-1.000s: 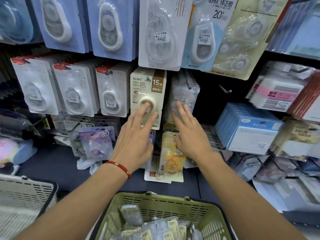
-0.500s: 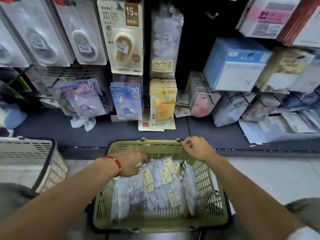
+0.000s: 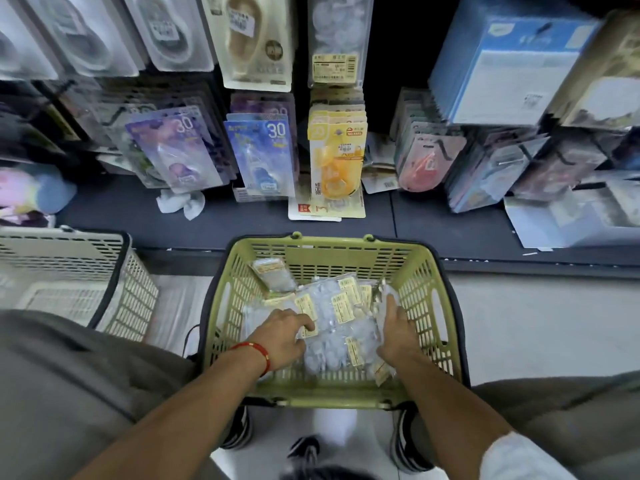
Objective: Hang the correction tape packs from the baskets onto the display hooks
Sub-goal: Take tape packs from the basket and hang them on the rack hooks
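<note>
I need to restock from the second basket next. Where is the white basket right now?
In the head view the white basket stands on the floor at the left edge, beside the green basket and below the dark shelf ledge.

floor: pale, smooth tiled shop floor (image 3: 540,327) | shelf: dark grey flat base ledge (image 3: 117,209) running the width of the display | back: black display panel (image 3: 391,64) behind the hanging goods, in shadow | left: cream slotted plastic basket with a dark rim (image 3: 86,271) standing on the floor | light: even, from overhead
</note>
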`<act>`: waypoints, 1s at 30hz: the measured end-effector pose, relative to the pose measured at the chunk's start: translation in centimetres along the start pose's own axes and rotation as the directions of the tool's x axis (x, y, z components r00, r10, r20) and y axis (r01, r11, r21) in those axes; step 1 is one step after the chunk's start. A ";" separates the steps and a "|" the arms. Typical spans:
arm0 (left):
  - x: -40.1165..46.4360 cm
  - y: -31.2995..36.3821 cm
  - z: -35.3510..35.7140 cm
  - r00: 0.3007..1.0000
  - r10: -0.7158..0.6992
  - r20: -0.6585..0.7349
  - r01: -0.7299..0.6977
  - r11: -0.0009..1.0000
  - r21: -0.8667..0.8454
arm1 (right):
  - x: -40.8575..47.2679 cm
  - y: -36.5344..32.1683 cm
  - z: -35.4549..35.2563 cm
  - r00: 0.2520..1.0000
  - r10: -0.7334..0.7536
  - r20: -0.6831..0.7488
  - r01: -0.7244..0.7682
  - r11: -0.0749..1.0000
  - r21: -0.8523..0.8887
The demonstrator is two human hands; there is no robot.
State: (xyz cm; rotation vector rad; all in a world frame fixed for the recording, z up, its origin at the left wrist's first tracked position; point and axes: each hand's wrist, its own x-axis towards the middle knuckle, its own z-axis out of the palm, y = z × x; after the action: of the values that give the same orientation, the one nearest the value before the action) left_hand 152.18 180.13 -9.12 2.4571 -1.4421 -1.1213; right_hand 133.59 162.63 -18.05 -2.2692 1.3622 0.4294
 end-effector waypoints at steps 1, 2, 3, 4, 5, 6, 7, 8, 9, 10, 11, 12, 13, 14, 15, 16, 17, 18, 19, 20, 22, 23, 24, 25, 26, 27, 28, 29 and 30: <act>0.2 0.2 0.1 1.000 0.002 -0.007 -0.002 1.000 -0.020 | 0.0 -0.1 -0.7 0.999 0.039 -0.002 -0.038 0.993 0.112; 0.4 0.4 0.1 1.000 0.003 -0.014 -0.004 0.999 -0.043 | -0.1 -0.1 -1.5 0.997 0.076 0.005 -0.075 0.969 0.234; 0.5 0.7 0.3 1.000 0.002 -0.022 -0.004 0.997 -0.072 | -0.1 0.1 -2.3 0.994 0.104 0.019 -0.104 0.935 0.338; 0.7 0.9 0.4 1.000 -0.002 -0.026 -0.001 0.994 -0.111 | -0.2 0.2 -3.2 0.992 0.118 0.038 -0.123 0.902 0.415; 0.9 1.2 0.6 1.000 -0.012 -0.024 0.008 0.987 -0.163 | -0.4 0.4 -4.1 0.990 0.126 0.059 -0.139 0.872 0.470; 1.1 1.6 0.7 0.999 -0.028 -0.016 0.023 0.974 -0.227 | -0.7 0.5 -4.9 0.989 0.130 0.075 -0.150 0.843 0.516; 1.3 2.0 0.8 0.999 -0.050 -0.001 0.047 0.953 -0.300 | -0.9 0.7 -5.5 0.987 0.136 0.086 -0.160 0.808 0.566; 1.5 2.4 1.0 0.997 -0.076 0.024 0.080 0.920 -0.383 | -1.3 0.7 -6.1 0.985 0.143 0.100 -0.174 0.753 0.635; 1.7 2.9 1.1 0.992 -0.109 0.061 0.125 0.874 -0.470 | -1.6 0.7 -6.7 0.981 0.147 0.124 -0.191 0.672 0.715; 1.8 3.4 1.2 0.983 -0.143 0.111 0.181 0.812 -0.555 | -2.0 0.5 -7.2 0.978 0.138 0.153 -0.205 0.572 0.794; 1.7 3.9 1.4 0.969 -0.172 0.177 0.246 0.725 -0.643 | -2.5 0.1 -7.7 0.977 0.118 0.176 -0.211 0.471 0.856; 1.6 4.5 1.4 0.951 -0.185 0.249 0.309 0.612 -0.728 | -3.0 -0.4 -8.2 0.978 0.091 0.187 -0.208 0.375 0.903; 1.4 5.0 1.4 0.934 -0.169 0.314 0.356 0.488 -0.797 | -3.7 -1.0 -8.7 0.980 0.054 0.190 -0.198 0.285 0.938; 1.3 5.5 1.2 0.928 -0.135 0.347 0.372 0.377 -0.848 | -4.3 -1.7 -9.0 0.983 0.008 0.181 -0.179 0.204 0.963; 1.2 6.0 0.9 0.933 -0.100 0.346 0.360 0.275 -0.892 | -4.9 -2.5 -9.3 0.986 -0.055 0.159 -0.150 0.140 0.979; 1.1 6.5 0.4 0.946 -0.074 0.314 0.322 0.168 -0.932 | -5.4 -3.3 -9.5 0.983 -0.130 0.129 -0.116 0.105 0.988; 1.0 6.8 -0.3 0.960 -0.063 0.271 0.275 0.062 -0.959 | -6.0 -4.2 -9.7 0.974 -0.200 0.102 -0.082 0.105 0.991; 0.8 7.1 -1.1 0.972 -0.063 0.226 0.225 -0.028 -0.974 | -6.5 -5.0 -10.1 0.963 -0.256 0.078 -0.044 0.136 0.990; 0.6 7.0 -1.9 0.982 -0.073 0.175 0.169 -0.089 -0.982 | -6.8 -5.7 -10.5 0.952 -0.300 0.060 -0.002 0.189 0.982; 0.2 6.8 -2.7 0.989 -0.087 0.117 0.107 -0.121 -0.987 | -7.1 -6.3 -11.1 0.940 -0.338 0.048 0.042 0.253 0.967; -0.6 6.4 -4.1 0.994 -0.111 -0.016 -0.030 -0.124 -0.992 | -7.7 -7.6 -12.7 0.925 -0.380 0.028 0.129 0.382 0.915; -1.0 6.3 -4.7 0.989 -0.121 -0.084 -0.097 -0.105 -0.990 | -8.0 -8.2 -13.5 0.923 -0.384 0.003 0.175 0.429 0.886; -1.5 6.2 -5.3 0.980 -0.137 -0.147 -0.157 -0.066 -0.985 | -8.1 -8.9 -14.4 0.927 -0.373 -0.040 0.227 0.472 0.852; -1.9 6.2 -6.1 0.966 -0.150 -0.210 -0.214 -0.012 -0.977 | -8.1 -9.7 -15.4 0.931 -0.351 -0.096 0.278 0.518 0.809; -2.3 6.2 -6.8 0.950 -0.152 -0.271 -0.270 0.032 -0.962 | -7.9 -10.4 -16.3 0.930 -0.337 -0.146 0.322 0.559 0.764; -2.5 6.2 -7.8 0.933 -0.145 -0.329 -0.323 0.059 -0.944 | -7.7 -11.1 -17.4 0.924 -0.339 -0.176 0.352 0.579 0.736; -2.8 6.3 -8.9 0.917 -0.137 -0.375 -0.369 0.065 -0.927 | -7.5 -11.7 -18.4 0.916 -0.355 -0.187 0.373 0.580 0.725; -3.0 6.4 -10.2 0.902 -0.130 -0.412 -0.407 0.064 -0.911 | -7.4 -12.3 -19.6 0.904 -0.381 -0.194 0.394 0.564 0.726; -3.2 6.5 -11.5 0.889 -0.117 -0.444 -0.438 0.068 -0.896 | -7.3 -12.8 -20.7 0.888 -0.414 -0.201 0.416 0.539 0.732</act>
State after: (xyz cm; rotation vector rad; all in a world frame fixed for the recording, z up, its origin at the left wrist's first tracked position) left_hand 153.71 175.83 3.67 1.2371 -0.3717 -0.8959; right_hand 142.23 162.32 5.88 -1.7402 0.7111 -0.2926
